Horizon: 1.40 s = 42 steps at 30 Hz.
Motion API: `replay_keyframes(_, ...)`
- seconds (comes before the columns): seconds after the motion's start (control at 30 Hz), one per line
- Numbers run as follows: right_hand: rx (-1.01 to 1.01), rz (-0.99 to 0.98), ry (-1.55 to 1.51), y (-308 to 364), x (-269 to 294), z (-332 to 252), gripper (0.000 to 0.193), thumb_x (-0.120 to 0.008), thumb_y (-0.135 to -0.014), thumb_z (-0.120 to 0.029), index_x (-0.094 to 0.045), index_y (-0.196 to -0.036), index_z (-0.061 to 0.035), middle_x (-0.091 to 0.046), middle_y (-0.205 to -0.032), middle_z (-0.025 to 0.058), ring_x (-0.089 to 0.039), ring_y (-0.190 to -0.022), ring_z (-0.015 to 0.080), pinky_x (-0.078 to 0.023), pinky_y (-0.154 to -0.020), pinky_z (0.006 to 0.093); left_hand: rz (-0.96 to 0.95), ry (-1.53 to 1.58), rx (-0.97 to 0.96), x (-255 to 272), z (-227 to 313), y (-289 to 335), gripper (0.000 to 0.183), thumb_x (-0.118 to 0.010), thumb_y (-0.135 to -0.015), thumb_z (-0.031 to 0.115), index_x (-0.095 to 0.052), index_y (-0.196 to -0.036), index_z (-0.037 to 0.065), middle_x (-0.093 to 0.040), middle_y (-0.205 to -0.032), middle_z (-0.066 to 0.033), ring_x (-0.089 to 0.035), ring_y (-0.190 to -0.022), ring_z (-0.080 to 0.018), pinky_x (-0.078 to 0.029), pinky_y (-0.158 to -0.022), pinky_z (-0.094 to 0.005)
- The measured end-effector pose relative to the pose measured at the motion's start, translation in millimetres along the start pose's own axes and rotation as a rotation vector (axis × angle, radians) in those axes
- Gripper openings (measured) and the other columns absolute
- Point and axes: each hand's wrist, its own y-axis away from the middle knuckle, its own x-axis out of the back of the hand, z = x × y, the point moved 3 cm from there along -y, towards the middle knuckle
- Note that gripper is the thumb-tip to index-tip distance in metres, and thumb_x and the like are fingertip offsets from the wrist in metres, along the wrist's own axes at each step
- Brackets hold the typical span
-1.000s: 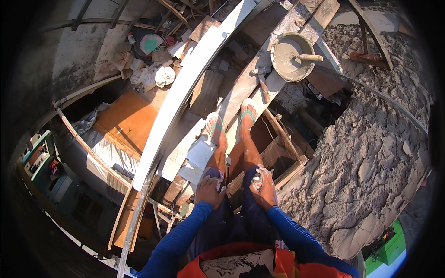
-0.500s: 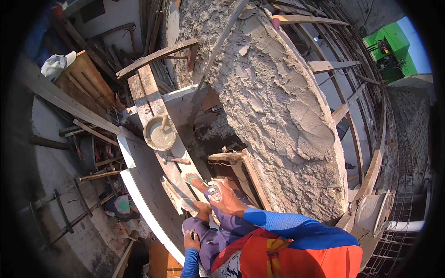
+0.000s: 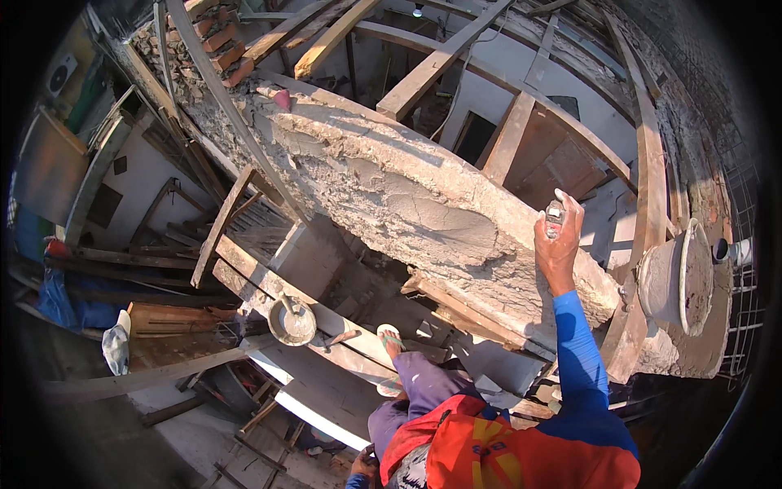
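My right hand [image 3: 559, 253] is raised over the top edge of the plastered wall [image 3: 391, 183], at its right part. Its fingers are closed around a small grey, partly shiny object [image 3: 554, 218] whose kind I cannot make out. Low in the view, my left hand [image 3: 364, 465] is beside my purple-trousered leg. Its fingers are mostly hidden. A round mortar bowl [image 3: 292, 320] with a trowel [image 3: 287, 303] in it stands on the planks to the left of my sandalled feet. A hammer-like tool [image 3: 340, 337] lies between bowl and feet.
My feet stand on narrow wooden planks [image 3: 252, 281], with a drop beside them. Timber beams [image 3: 444, 61] cross behind the wall. A leaning pole [image 3: 236, 114] stands at the left. A larger whitish bucket [image 3: 674, 277] lies tipped at the right. A pink piece [image 3: 282, 99] sits on the wall.
My right hand has risen from near my feet to above the wall's top, still holding the small object. The view has turned toward the right. My left hand now sits lower in view.
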Motion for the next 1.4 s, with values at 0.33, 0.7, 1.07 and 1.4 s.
replay_keyframes(0.33,-0.253,-0.042,0.084,-5,-15,57,0.067,-0.076,-0.079,-0.001,-0.053,-0.142,-0.0104,-0.050,-0.135,0.0192,-0.056,-0.125,0.0407,-0.051,-0.102,0.0461,0.304,-0.150,-0.291,200,274,-99,0.041,-0.064,-0.095,0.011,-0.061,-0.135,0.006,-0.067,-0.127,-0.0152,-0.067,-0.113,-0.0248,-0.056,-0.090,-0.0376)
replay_keyframes(0.7,-0.282,-0.104,0.137,-7,-18,63,0.082,-0.086,-0.070,0.003,-0.054,-0.143,-0.0123,-0.046,-0.139,0.0183,-0.055,-0.127,0.0397,-0.053,-0.101,0.0451,0.796,-0.365,-1.132,242,760,-237,0.040,-0.058,-0.106,0.023,-0.056,-0.140,0.002,-0.053,-0.145,-0.0183,-0.051,-0.134,-0.0330,-0.038,-0.115,-0.0436)
replay_keyframes(1.07,-0.344,-0.159,0.135,-11,-20,74,0.077,-0.088,-0.063,0.002,-0.059,-0.134,-0.0053,-0.053,-0.133,0.0213,-0.058,-0.120,0.0401,-0.050,-0.100,0.0472,0.644,-0.626,-0.941,205,811,-283,0.059,-0.053,-0.107,0.038,-0.044,-0.152,0.000,-0.050,-0.149,-0.0230,-0.048,-0.137,-0.0342,-0.034,-0.117,-0.0433)
replay_keyframes(1.4,-0.468,-0.116,-0.062,8,-20,85,0.039,-0.079,-0.087,-0.012,-0.065,-0.123,-0.0182,-0.063,-0.117,0.0213,-0.068,-0.090,0.0302,-0.055,-0.068,0.0397,0.559,-0.566,-0.790,203,811,-280,0.055,-0.045,-0.110,0.039,-0.047,-0.149,-0.001,-0.052,-0.148,-0.0193,-0.046,-0.139,-0.0302,-0.032,-0.119,-0.0418)
